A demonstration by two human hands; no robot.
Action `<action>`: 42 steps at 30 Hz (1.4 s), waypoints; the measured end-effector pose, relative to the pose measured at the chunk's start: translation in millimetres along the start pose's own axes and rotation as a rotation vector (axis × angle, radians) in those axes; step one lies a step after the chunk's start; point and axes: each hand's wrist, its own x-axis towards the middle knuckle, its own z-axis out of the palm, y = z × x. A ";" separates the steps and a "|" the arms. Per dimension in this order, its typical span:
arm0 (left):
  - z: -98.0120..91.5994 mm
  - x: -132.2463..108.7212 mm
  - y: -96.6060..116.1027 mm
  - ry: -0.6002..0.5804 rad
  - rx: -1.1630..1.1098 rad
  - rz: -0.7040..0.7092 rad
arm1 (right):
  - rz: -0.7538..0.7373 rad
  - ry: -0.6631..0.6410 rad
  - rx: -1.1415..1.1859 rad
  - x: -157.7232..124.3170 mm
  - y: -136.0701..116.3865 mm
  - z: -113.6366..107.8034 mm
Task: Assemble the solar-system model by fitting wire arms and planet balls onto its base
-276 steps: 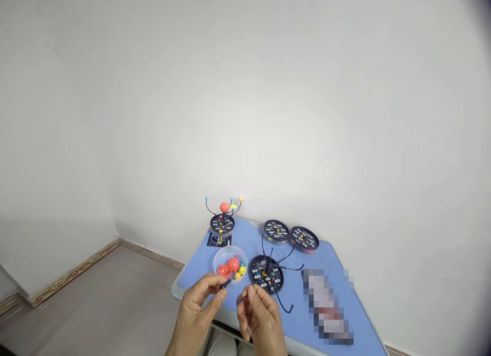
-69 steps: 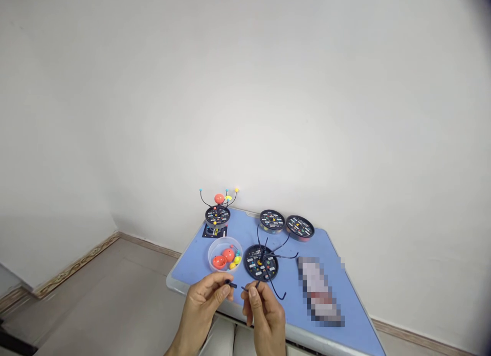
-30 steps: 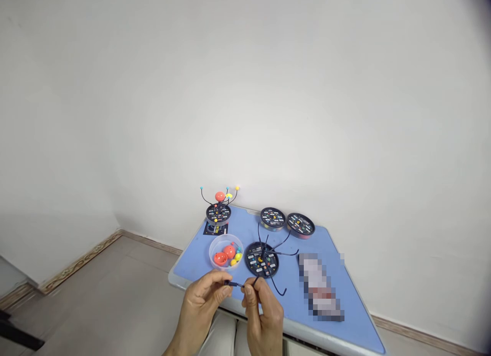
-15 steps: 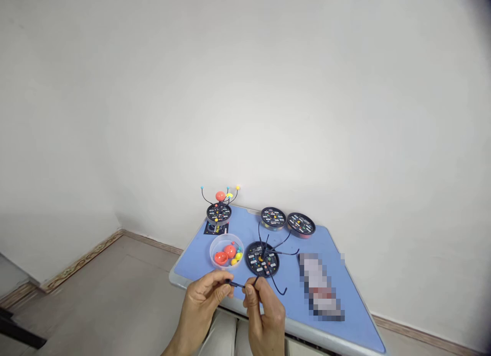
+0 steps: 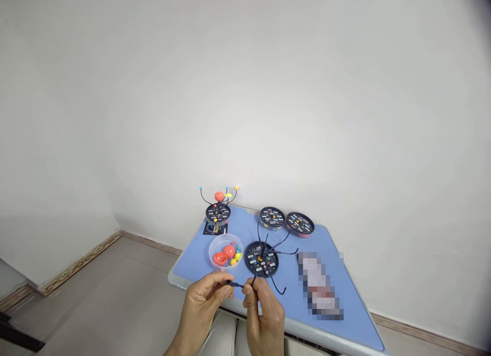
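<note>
My left hand (image 5: 206,295) and my right hand (image 5: 264,309) meet over the near edge of the blue table (image 5: 245,233). Both pinch one thin black wire piece (image 5: 240,284), the left at its thicker end, the right at the other end. Just beyond them lies a round black base (image 5: 261,259) with several bent black wire arms rising from it. Left of that base sits a clear bowl (image 5: 225,251) with orange, yellow and blue balls inside.
A finished model (image 5: 218,208) with balls on wire arms stands at the table's far left. Two closed round black-lidded tubs (image 5: 272,217) (image 5: 300,224) sit at the back. A blurred flat packet (image 5: 319,284) lies at the right. Bare floor and a white wall surround the table.
The two hands have drawn together, so the wire piece now spans from one pinch to the other. The head view has shifted slightly; the things on the table have stayed put.
</note>
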 end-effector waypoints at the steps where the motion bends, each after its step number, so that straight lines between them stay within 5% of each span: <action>1: 0.5 -0.3 -1.1 0.006 0.025 0.041 | 0.011 0.006 -0.001 -0.7 0.7 0.3; 11: 6.3 -2.8 -4.5 0.047 0.265 0.398 | 0.139 0.071 0.026 -9.7 8.8 5.0; 19: 10.3 -3.7 -7.7 0.078 0.239 0.410 | 0.062 0.131 0.007 -11.4 12.3 8.3; 27: 17.6 -1.5 -19.7 -0.027 0.183 0.228 | 0.109 0.110 0.006 -6.6 11.7 -6.3; 31: 27.0 7.1 -15.7 -0.097 0.217 0.183 | 0.217 0.089 -0.001 16.3 13.4 -41.5; 36: 32.7 38.3 -10.3 -0.001 0.320 0.246 | 0.349 0.048 0.007 66.7 27.9 -86.0; 42: 39.5 78.3 -5.5 -0.019 0.375 0.330 | 0.406 -0.149 -0.043 112.8 54.0 -89.2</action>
